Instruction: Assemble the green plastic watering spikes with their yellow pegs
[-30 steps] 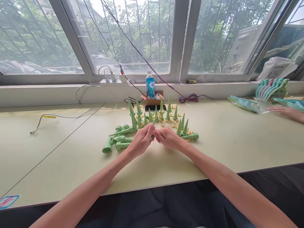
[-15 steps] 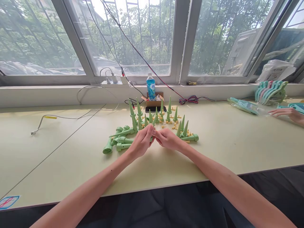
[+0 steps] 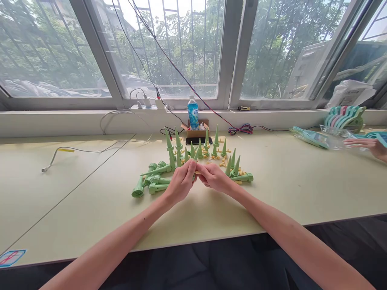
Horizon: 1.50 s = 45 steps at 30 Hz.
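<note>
My left hand (image 3: 182,180) is closed around a green plant watering spike (image 3: 196,155), whose pointed tip shows above the fingers. Close against it, my right hand (image 3: 215,177) pinches a small yellow valve (image 3: 198,172) at the spike's side; the fingers hide most of it. Several more green spikes stand upright behind my hands, among them a tall spike (image 3: 216,139). Others lie on their sides to the left, such as a spike (image 3: 159,188) beside my left wrist. Loose yellow valves (image 3: 223,163) are scattered between the standing spikes.
A blue-labelled bottle (image 3: 192,112) stands in a small cardboard box (image 3: 198,132) behind a dark phone (image 3: 195,141). A white cable (image 3: 87,150) crosses the table at left. On the right, another person's hand (image 3: 370,146) touches teal items near bagged pieces (image 3: 311,137).
The view has shifted slightly. My hands stay together at the same spot, and the yellow piece at my right fingertips now shows more clearly. The other person's hand has moved little.
</note>
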Available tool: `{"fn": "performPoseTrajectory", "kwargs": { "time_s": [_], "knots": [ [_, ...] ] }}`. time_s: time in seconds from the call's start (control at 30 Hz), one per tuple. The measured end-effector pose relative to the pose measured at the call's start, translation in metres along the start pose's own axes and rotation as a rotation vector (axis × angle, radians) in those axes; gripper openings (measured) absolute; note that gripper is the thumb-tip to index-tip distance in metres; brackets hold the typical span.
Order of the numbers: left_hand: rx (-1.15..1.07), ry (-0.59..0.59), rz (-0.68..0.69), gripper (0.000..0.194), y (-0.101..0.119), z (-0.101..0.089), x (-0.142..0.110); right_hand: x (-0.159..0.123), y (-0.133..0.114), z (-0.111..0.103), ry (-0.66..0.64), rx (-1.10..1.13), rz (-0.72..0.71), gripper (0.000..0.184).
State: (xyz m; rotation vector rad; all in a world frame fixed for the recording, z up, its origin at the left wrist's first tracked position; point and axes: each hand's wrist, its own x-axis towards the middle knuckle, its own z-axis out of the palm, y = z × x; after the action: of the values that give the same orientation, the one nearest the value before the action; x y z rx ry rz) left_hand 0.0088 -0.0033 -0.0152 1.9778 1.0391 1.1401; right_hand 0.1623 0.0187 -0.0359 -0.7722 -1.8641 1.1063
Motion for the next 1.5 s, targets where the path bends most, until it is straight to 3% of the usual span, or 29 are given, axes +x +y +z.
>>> {"fn": "performPoseTrajectory", "kwargs": {
  "time_s": [0.23,0.73,0.83,1.03,1.27,1.5],
  "knots": [
    [-0.03,0.017,-0.018,0.044,-0.004,0.001,0.0,0.0,0.002,0.0,-0.05,0.13,0.027,0.056],
    [0.283,0.092,0.128,0.041,-0.011,0.0,0.002,0.001,-0.005,0.0,-0.096,0.367,0.09,0.053],
    [0.271,0.093,0.096,0.041,-0.01,-0.001,0.001,0.001,-0.004,0.0,-0.061,0.362,0.087,0.054],
    [0.229,0.081,0.003,0.044,-0.005,-0.001,0.001,0.003,-0.005,0.0,0.019,0.295,0.076,0.053],
    [0.237,0.069,0.002,0.042,0.0,-0.001,0.0,0.003,-0.004,-0.001,0.051,0.181,0.051,0.052],
    [0.217,-0.003,0.02,0.041,-0.002,-0.002,0.001,0.002,-0.005,-0.004,0.05,-0.19,-0.025,0.055]
  ]
}}
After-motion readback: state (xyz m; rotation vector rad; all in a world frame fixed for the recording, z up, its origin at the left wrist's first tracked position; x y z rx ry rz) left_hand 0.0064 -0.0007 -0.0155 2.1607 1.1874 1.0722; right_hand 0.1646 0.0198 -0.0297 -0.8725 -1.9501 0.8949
